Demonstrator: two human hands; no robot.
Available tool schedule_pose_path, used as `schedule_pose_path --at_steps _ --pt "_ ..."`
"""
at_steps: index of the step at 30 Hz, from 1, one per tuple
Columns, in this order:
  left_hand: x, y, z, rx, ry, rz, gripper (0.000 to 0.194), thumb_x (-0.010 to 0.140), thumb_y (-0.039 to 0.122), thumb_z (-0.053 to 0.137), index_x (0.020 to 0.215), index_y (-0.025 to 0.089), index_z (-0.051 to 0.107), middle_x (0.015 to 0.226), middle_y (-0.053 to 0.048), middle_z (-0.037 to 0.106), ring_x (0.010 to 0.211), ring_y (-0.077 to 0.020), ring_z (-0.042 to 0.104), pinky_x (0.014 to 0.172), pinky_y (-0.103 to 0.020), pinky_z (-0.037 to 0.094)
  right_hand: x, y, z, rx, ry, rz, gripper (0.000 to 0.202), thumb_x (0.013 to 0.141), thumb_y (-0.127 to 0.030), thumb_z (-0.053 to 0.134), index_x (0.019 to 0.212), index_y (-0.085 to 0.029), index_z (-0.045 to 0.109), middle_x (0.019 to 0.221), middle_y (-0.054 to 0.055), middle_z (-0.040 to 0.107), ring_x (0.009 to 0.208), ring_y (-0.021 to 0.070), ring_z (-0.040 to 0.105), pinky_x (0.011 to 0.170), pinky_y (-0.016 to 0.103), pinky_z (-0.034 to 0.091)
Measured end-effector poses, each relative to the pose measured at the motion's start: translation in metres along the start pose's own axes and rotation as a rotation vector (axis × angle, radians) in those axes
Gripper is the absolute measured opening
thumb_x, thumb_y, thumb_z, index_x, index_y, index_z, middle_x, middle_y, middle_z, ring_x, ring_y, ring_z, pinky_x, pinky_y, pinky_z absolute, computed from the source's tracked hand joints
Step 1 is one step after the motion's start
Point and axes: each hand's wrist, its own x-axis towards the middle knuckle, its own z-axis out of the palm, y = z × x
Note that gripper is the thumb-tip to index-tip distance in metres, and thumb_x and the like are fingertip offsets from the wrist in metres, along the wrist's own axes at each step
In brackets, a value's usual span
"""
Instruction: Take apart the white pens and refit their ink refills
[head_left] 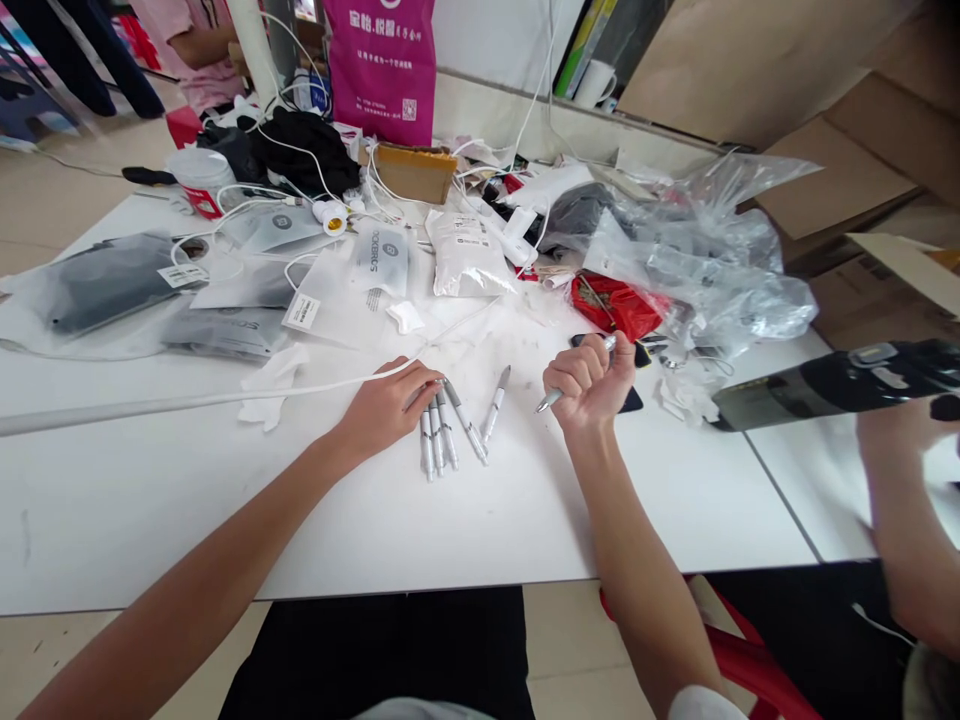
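Several silver-grey pens (448,435) lie side by side on the white table. My left hand (390,405) rests palm down at their upper ends, its fingers curled and pinched onto the pens. A pen with a grey end (496,405) lies apart at a slant, just right of the bunch. My right hand (581,380) is raised and closed in a fist around a pen (549,401), whose ends stick out on both sides. Beneath and behind this hand a dark flat object (632,401) is partly hidden.
A white cable (300,393) crosses over my left hand. Packed pouches (225,332) lie left, a white packet (469,255) behind. To the right are a red bag (619,308), clear plastic (697,255) and another person's hand (900,425) holding a dark bottle (832,383).
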Motion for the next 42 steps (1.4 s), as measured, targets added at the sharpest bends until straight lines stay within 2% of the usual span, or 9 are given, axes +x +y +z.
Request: schedule_pose_path --at_steps 3,5,8,12,17,23,27,39,42 --pt "-0.001 -0.001 0.001 0.014 0.007 0.02 0.02 0.112 0.027 0.053 0.115 0.021 0.072 0.098 -0.005 0.078 0.09 -0.0207 0.068 0.091 -0.039 0.056 -0.002 -0.001 0.002 0.08 -0.076 0.109 0.061 0.105 -0.062 0.048 0.063 -0.026 0.022 0.047 -0.009 0.015 0.043 0.0093 0.009 0.044 0.03 0.013" --pt "-0.001 -0.001 0.002 0.017 0.004 0.024 0.02 0.112 0.027 0.053 0.115 0.021 0.072 0.098 -0.005 0.077 0.09 -0.0206 0.067 0.091 -0.039 0.055 -0.001 0.001 0.006 0.052 -0.057 0.13 0.063 0.105 -0.065 0.048 0.063 -0.026 0.023 0.046 -0.009 0.016 0.043 0.0101 0.012 0.043 0.03 0.015" --pt "-0.001 0.0 0.001 0.014 -0.003 0.016 0.021 0.113 0.027 0.052 0.115 0.022 0.072 0.097 -0.005 0.077 0.09 -0.0206 0.067 0.091 -0.039 0.056 0.004 0.012 0.015 -0.164 0.126 -0.049 0.058 0.107 -0.06 0.048 0.066 -0.025 0.026 0.051 -0.007 0.025 0.045 0.012 0.024 0.043 0.03 0.028" --pt "0.0 0.001 0.001 0.012 -0.013 0.007 0.022 0.113 0.029 0.051 0.114 0.023 0.073 0.098 -0.005 0.077 0.09 -0.0208 0.068 0.092 -0.039 0.056 0.016 0.031 0.029 -0.509 0.428 -0.324 0.046 0.11 -0.056 0.049 0.076 -0.025 0.045 0.067 -0.004 0.042 0.06 0.0138 0.049 0.061 0.03 0.053" --pt "-0.001 -0.001 0.002 0.015 -0.017 0.001 0.023 0.113 0.029 0.052 0.115 0.024 0.074 0.098 -0.005 0.077 0.091 -0.021 0.069 0.093 -0.038 0.055 0.024 0.037 0.026 -0.704 0.597 -0.402 0.038 0.106 -0.057 0.063 0.085 -0.026 0.055 0.076 -0.006 0.05 0.061 0.0103 0.052 0.062 0.027 0.055" --pt "-0.002 -0.002 0.004 0.012 -0.028 0.018 0.022 0.112 0.028 0.053 0.118 0.024 0.074 0.1 -0.005 0.077 0.094 -0.021 0.07 0.096 -0.039 0.055 0.022 0.033 0.018 -0.72 0.598 -0.374 0.045 0.103 -0.06 0.066 0.08 -0.025 0.05 0.061 -0.01 0.028 0.048 0.0089 0.032 0.049 0.022 0.042" --pt "-0.002 -0.001 0.004 0.01 -0.024 0.015 0.021 0.112 0.026 0.054 0.117 0.024 0.074 0.101 -0.005 0.078 0.094 -0.0205 0.07 0.095 -0.038 0.056 0.021 0.032 0.018 -0.663 0.59 -0.314 0.051 0.105 -0.066 0.058 0.077 -0.025 0.051 0.061 -0.008 0.033 0.052 0.0109 0.038 0.054 0.027 0.047" --pt "0.0 0.001 0.002 0.012 -0.038 0.013 0.023 0.112 0.028 0.052 0.115 0.022 0.074 0.1 -0.007 0.077 0.093 -0.0212 0.072 0.094 -0.039 0.057 0.017 0.035 0.015 -0.596 0.592 -0.416 0.042 0.105 -0.052 0.054 0.074 -0.025 0.049 0.069 -0.005 0.043 0.061 0.0133 0.05 0.063 0.032 0.052" --pt "0.0 0.001 0.002 -0.003 -0.032 0.022 0.022 0.112 0.027 0.052 0.116 0.024 0.074 0.101 -0.006 0.077 0.092 -0.0207 0.073 0.097 -0.04 0.057 0.017 0.035 0.016 -0.603 0.577 -0.412 0.043 0.103 -0.058 0.057 0.077 -0.025 0.05 0.072 -0.004 0.047 0.064 0.0137 0.053 0.067 0.034 0.054"
